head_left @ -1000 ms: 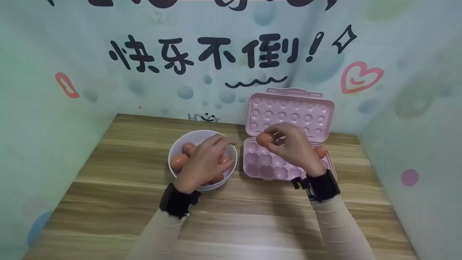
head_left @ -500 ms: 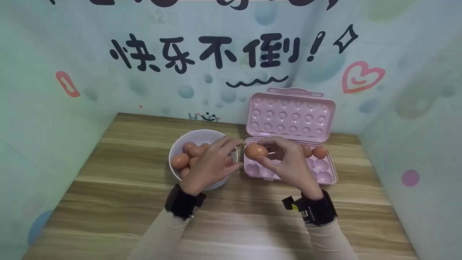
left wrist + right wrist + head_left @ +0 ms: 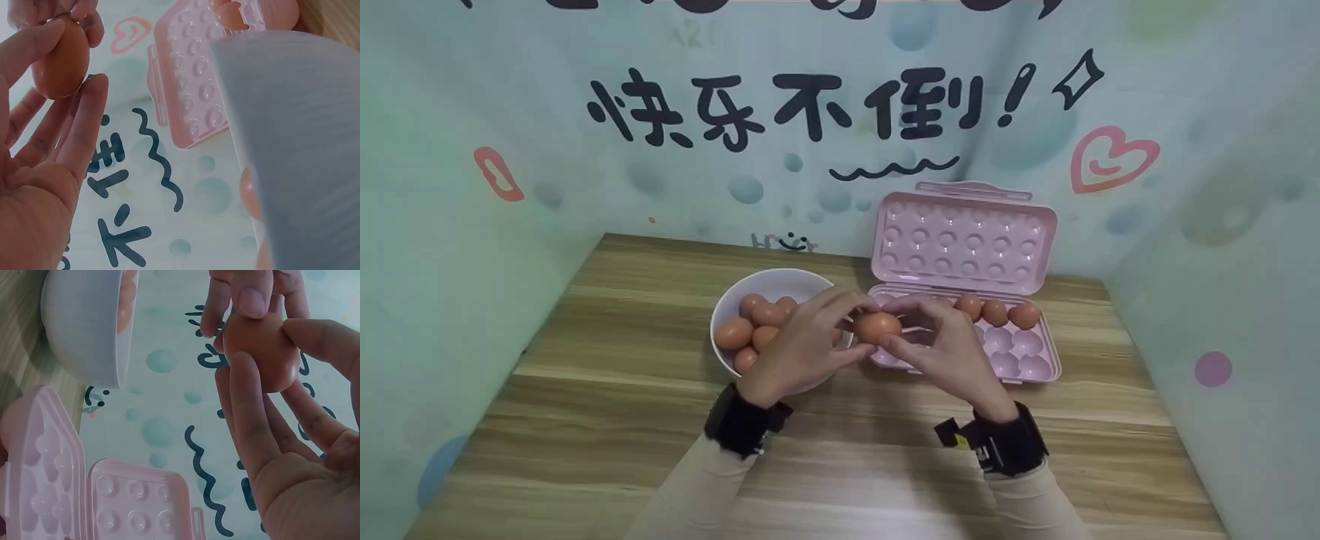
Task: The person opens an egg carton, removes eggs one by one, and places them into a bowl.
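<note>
Between my two hands, above the gap between bowl and carton, is a brown egg [image 3: 878, 328]. My right hand [image 3: 949, 349] pinches it from the right with thumb and fingertips. From the other side my left hand [image 3: 810, 341] has its thumb and fingertips on the same egg, plain in the left wrist view where the egg [image 3: 63, 59] stands between thumb and fingers. Beneath my left hand stands a white bowl [image 3: 720, 307] of brown eggs [image 3: 733, 334], partly hidden. The pink egg carton [image 3: 1027, 367] lies with its lid up; 3 eggs [image 3: 995, 313] show in its back row.
The carton's dimpled lid [image 3: 964, 240] leans upright near the printed backdrop [image 3: 840, 202]. Bowl and carton stand side by side on the wood-grain table [image 3: 622, 390]. Hanging cloth walls [image 3: 442, 247] border the table left and right.
My right hand has brought the egg left and down from above the carton toward my left hand. My left hand has shifted right from over the bowl and now grips the egg too.
</note>
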`<state>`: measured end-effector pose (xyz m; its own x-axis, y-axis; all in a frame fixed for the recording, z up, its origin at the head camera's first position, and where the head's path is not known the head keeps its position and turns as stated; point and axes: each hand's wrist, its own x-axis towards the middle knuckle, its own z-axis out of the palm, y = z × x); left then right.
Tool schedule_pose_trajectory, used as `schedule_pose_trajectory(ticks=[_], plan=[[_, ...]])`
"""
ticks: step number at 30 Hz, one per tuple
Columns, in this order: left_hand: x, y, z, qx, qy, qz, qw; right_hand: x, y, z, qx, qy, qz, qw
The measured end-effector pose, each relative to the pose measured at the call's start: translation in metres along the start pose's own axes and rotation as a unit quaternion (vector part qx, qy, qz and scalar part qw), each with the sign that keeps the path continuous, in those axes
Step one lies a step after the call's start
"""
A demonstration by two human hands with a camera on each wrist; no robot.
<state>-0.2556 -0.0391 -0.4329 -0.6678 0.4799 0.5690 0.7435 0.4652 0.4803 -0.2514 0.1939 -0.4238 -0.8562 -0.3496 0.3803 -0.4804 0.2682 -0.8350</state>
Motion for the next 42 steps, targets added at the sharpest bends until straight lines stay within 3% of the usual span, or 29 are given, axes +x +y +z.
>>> schedule_pose_trajectory(ticks=[6, 10, 18, 23, 31, 38, 42], plan=[[0.0, 0.0, 0.0, -0.01, 0.001, 0.003, 0.9999, -0.001, 0.0, 0.0, 0.013, -0.01, 0.003, 1.0], [0.0, -0.003, -0.009, 0.004, -0.006, -0.002, 1.0, -0.001, -0.001, -0.004, -0.006, -0.006, -0.005, 1.0], [-0.013, -0.018, -0.044, 0.024, -0.042, -0.083, 0.9954, 0.0, -0.002, -0.014, -0.001, 0.009, 0.002, 1.0], [-0.022, -0.029, -0.054, 0.045, -0.079, -0.096, 0.9912, 0.0, 0.0, -0.021, -0.005, 0.021, 0.011, 1.0], [-0.035, -0.037, -0.053, 0.069, -0.116, -0.075, 0.9879, 0.0, 0.002, -0.026, -0.004, 0.032, 0.007, 0.999], [-0.045, -0.04, -0.049, 0.074, -0.126, -0.099, 0.9842, 0.001, 0.001, -0.027, -0.007, 0.027, 0.007, 1.0], [-0.046, -0.041, -0.046, 0.076, -0.128, -0.094, 0.9844, 0.001, 0.001, -0.028, -0.01, 0.024, 0.011, 1.0]])
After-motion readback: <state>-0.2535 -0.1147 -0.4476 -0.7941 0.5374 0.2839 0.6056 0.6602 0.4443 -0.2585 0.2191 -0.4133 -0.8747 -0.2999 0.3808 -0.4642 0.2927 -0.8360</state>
